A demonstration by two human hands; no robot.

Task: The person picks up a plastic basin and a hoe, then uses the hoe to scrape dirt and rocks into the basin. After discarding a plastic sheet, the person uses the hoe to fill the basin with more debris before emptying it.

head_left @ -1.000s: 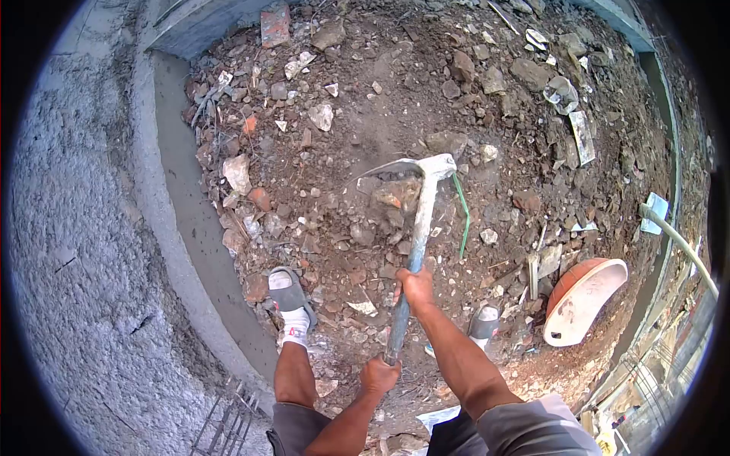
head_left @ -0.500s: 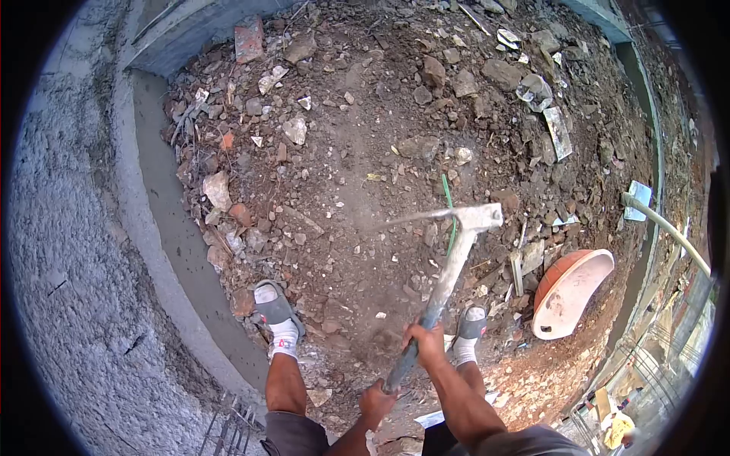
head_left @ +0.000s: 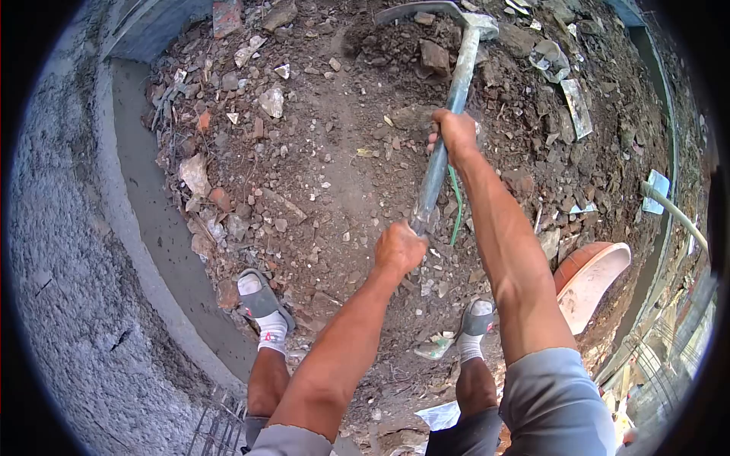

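Observation:
A long-handled hoe (head_left: pixel 439 171) reaches away from me over the rubble, its pale metal head (head_left: pixel 480 26) at the far top of the view. The hoe's curved blade points left, close over a heap of dark soil and stones. My left hand (head_left: pixel 401 248) is closed round the butt end of the handle. Farther up the handle, my right hand (head_left: pixel 457 137) grips it with the fingers wrapped round. A green strip (head_left: pixel 457 205) lies on the ground just right of the handle. Both arms are stretched forward.
My sandalled feet (head_left: pixel 262 300) stand apart on loose soil and broken stone. At right an orange-and-white curved basin (head_left: pixel 593 281) lies tipped, near a hose (head_left: pixel 677 213). A concrete ledge (head_left: pixel 144 243) runs along the left. Thin rebar (head_left: pixel 217 429) sticks up at lower left.
The hoe has swung forward and away, its head going from mid-view to the top edge. Both hands moved forward with it, arms now extended. The view has shifted slightly.

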